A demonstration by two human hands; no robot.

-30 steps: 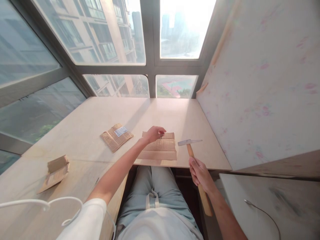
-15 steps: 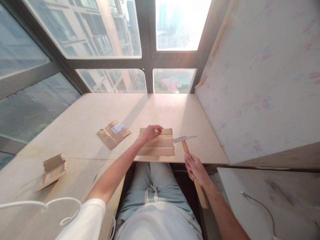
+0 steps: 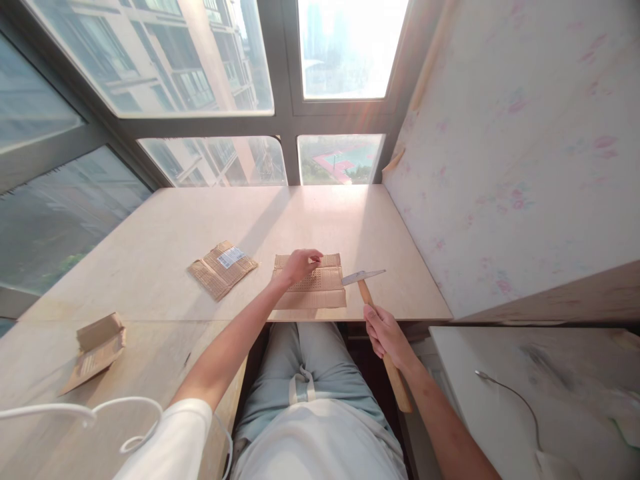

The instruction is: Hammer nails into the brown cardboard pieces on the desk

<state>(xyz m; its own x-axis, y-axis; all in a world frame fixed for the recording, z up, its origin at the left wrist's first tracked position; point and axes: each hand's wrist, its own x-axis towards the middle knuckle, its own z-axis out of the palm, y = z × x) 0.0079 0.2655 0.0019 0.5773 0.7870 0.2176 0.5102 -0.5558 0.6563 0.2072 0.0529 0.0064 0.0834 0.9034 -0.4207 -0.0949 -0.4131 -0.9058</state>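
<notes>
Three cardboard pieces lie on one desk [image 3: 325,217]: a dotted sheet [image 3: 329,279], a labelled piece [image 3: 220,275] at its nine o'clock, and a folded piece [image 3: 100,355] at the labelled one's eight. The left hand [image 3: 301,265] is over the sheet, its pinch too small to tell. The right hand [image 3: 384,331] clamps one hammer [image 3: 366,292], head at the sheet's three o'clock.

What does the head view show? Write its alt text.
A person's right hand grips a hammer; the left hand is over a dotted cardboard sheet on a table by windows. Two cardboard pieces lie left of it.
</notes>
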